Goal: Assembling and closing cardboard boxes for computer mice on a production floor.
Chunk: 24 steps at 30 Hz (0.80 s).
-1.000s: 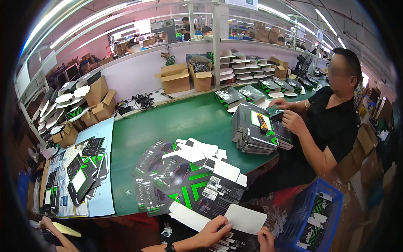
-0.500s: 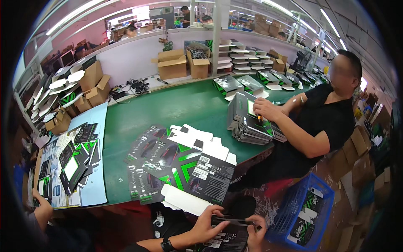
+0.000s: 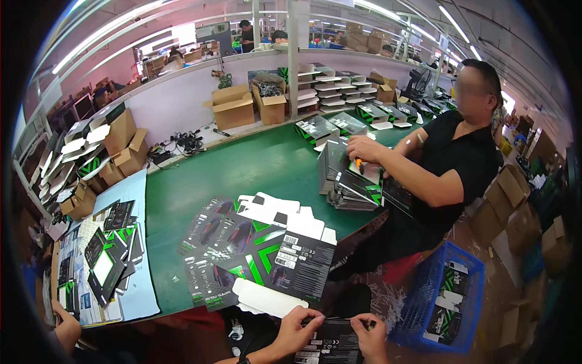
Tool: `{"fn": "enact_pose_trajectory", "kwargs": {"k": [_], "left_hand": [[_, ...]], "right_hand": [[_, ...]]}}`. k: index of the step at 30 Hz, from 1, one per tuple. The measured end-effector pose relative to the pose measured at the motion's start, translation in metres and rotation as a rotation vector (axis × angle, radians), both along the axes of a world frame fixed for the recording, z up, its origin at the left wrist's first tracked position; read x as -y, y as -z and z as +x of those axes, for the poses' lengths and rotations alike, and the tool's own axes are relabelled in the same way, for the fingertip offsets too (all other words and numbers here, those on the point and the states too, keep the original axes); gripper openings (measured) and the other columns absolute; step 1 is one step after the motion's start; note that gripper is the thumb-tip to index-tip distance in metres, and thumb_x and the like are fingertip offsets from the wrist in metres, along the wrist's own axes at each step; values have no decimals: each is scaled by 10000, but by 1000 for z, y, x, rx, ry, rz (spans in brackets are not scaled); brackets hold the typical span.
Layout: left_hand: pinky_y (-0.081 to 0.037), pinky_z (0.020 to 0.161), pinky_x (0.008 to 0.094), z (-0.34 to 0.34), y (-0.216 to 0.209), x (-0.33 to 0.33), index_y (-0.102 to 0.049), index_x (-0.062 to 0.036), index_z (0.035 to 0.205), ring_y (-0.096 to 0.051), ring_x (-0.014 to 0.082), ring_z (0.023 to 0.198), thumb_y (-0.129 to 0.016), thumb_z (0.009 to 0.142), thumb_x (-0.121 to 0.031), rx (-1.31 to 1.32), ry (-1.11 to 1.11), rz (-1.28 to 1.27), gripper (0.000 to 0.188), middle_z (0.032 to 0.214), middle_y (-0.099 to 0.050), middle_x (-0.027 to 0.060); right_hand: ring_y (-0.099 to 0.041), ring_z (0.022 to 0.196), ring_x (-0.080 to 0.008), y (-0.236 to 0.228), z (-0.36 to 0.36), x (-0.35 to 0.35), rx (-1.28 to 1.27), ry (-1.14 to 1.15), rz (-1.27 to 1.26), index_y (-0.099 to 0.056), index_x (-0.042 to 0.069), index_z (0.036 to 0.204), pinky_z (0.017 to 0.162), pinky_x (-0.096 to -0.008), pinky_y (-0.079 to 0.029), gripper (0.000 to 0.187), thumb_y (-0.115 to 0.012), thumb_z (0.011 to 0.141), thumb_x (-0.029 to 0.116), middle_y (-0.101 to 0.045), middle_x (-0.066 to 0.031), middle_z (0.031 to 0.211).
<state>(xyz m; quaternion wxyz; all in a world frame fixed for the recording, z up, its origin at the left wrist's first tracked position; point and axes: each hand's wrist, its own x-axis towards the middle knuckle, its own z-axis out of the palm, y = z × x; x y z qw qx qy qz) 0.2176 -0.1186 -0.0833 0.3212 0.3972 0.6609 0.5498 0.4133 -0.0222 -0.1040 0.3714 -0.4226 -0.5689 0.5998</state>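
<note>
Low in the view, a dark printed carton blank (image 3: 330, 346) with white print hangs between my two hands, its lower part cut off by the edge. My left hand (image 3: 298, 330), with a dark band at its wrist, pinches the carton's top edge near its left end. My right hand (image 3: 370, 337) grips the same edge near its right end. Just beyond them, a fanned pile of flat black-and-green carton blanks (image 3: 242, 249) with white flaps lies on the green table (image 3: 200, 173), overhanging its near edge.
At right, a person in black (image 3: 464, 155) handles an orange tool over stacked cartons (image 3: 339, 167). Below stands a blue basket (image 3: 418, 297) of cartons. Another person's hand (image 3: 65, 327) shows at far left beside printed sheets (image 3: 100, 267). Open cardboard boxes (image 3: 233, 112) line the back.
Both my hands have shifted slightly, and the carton between them now shows more of its printed face. The co-worker's hand and the orange tool have moved over the stack.
</note>
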Motion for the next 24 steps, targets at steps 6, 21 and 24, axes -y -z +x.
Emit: {"fn": "enact_pose_trajectory", "kwargs": {"k": [6, 21, 24], "left_hand": [[-479, 665, 265, -2, 14, 15, -749, -60, 1025, -605, 112, 761, -711, 922, -162, 119, 114, 71, 150, 847, -624, 48], [-528, 832, 315, -5, -3, 11, -742, 0, 989, -673, 238, 939, -720, 813, -52, -94, 159, 239, 185, 1008, -685, 142], [-503, 872, 343, -1, -5, 12, -723, 10, 972, -659, 254, 972, -663, 849, -96, -94, 174, 235, 173, 1006, -684, 152]], "right_hand": [[-633, 846, -108, -17, -3, 9, -105, -38, -246, -715, -38, 921, 840, -266, -493, 100, -705, 903, 60, -744, -99, 944], [-648, 963, -146, -21, 3, 1, -192, -128, -203, -707, -29, 1046, 867, -275, -506, 211, -662, 960, 158, -715, -103, 1053], [-646, 988, -159, -17, 8, 6, -200, -136, -181, -702, -37, 1067, 895, -291, -500, 283, -625, 990, 225, -704, -108, 1092]]}}
